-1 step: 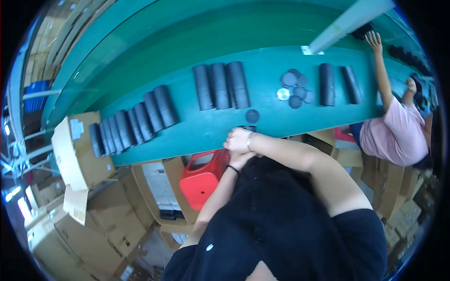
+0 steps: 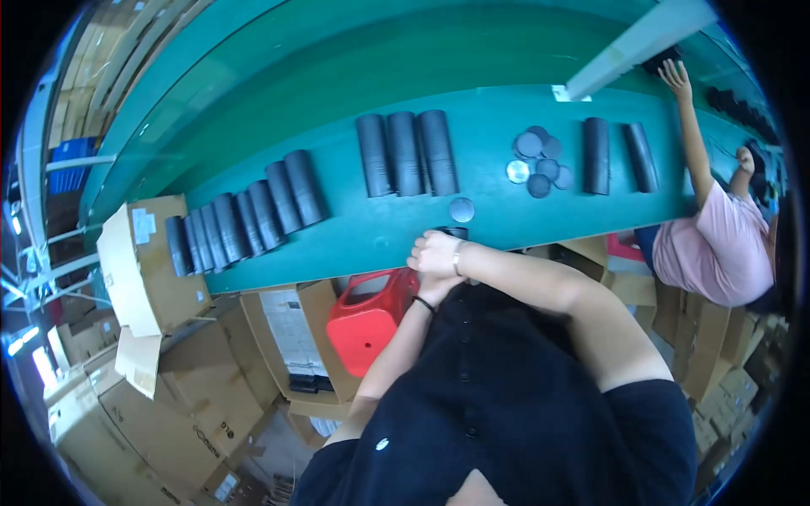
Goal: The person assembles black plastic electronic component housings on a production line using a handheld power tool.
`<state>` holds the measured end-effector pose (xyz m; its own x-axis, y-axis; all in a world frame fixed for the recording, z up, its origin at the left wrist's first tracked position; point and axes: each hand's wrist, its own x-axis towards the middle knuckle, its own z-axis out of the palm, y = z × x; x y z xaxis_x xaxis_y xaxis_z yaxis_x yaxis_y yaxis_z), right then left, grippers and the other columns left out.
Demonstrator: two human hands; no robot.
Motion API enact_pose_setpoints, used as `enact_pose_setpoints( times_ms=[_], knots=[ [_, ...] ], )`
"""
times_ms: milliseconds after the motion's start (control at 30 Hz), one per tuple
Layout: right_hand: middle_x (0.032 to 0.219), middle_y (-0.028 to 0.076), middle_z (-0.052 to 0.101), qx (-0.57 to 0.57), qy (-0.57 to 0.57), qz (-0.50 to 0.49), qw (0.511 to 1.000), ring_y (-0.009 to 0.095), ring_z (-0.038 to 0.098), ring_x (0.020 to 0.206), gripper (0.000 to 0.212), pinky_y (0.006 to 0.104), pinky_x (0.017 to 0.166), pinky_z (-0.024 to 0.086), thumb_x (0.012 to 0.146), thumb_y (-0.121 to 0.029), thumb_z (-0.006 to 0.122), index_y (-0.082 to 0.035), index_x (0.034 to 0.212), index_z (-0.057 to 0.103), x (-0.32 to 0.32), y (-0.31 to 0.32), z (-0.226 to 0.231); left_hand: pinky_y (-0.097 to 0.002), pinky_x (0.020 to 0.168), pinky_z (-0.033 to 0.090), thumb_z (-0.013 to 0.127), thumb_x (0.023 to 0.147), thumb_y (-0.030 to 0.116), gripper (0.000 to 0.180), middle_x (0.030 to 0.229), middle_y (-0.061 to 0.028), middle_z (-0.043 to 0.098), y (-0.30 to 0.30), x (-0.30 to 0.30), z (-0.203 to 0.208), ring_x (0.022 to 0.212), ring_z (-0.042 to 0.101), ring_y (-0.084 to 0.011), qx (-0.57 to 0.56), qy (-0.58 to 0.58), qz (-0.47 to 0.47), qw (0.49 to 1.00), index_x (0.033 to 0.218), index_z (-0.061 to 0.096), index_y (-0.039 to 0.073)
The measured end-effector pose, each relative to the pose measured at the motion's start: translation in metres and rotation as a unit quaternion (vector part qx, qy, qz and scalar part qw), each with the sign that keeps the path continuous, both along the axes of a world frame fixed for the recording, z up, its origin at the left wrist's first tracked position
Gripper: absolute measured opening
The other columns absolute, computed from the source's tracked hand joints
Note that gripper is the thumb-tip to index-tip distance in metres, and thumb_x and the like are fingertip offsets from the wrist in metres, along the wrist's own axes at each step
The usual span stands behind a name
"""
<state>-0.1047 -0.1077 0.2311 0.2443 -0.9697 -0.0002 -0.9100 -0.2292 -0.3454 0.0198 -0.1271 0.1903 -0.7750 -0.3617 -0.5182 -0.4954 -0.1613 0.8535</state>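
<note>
Close to my body, at the near table edge, my two hands are together. My right hand (image 2: pixel 435 253) lies over my left hand (image 2: pixel 435 287), fingers curled. Beyond its knuckles shows the dark round end of a black tube (image 2: pixel 456 232); the rest of it is hidden by my hands. My left hand is closed below, its fingers mostly covered. Just past the tube a single round disc (image 2: pixel 461 210) lies flat on the green table (image 2: pixel 354 244). Farther right is a loose group of dark discs (image 2: pixel 539 185), with one shiny disc (image 2: pixel 518 172) among them.
Three long black cylinders (image 2: pixel 405 156) lie side by side ahead, a slanting row of several more (image 2: pixel 245 223) to the left, two (image 2: pixel 596 156) to the right. An open carton (image 2: pixel 173 270) stands at the left end, a red stool (image 2: pixel 363 333) below. A co-worker (image 2: pixel 704 244) sits at right.
The whole view has shifted slightly, so everything sits a little farther right. My hands stay together at the same spot, and the single disc looks brighter.
</note>
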Motion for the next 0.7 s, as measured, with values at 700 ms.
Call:
enact_pose_setpoints(
  times_ms=[700],
  knots=[
    [0.088, 0.007, 0.053, -0.128, -0.03, -0.428, 0.894, 0.023, 0.051, 0.086, 0.012, 0.0354, 0.074, 0.044, 0.071, -0.01, 0.058, -0.008, 0.083, 0.057, -0.078, 0.131, 0.014, -0.0345, 0.073, 0.048, 0.074, 0.072, 0.035, 0.056, 0.088, -0.0165, 0.06, -0.052, -0.143, 0.102, 0.084, 0.06, -0.0248, -0.204, 0.089, -0.056, 0.973, 0.102, 0.048, -0.004]
  ],
)
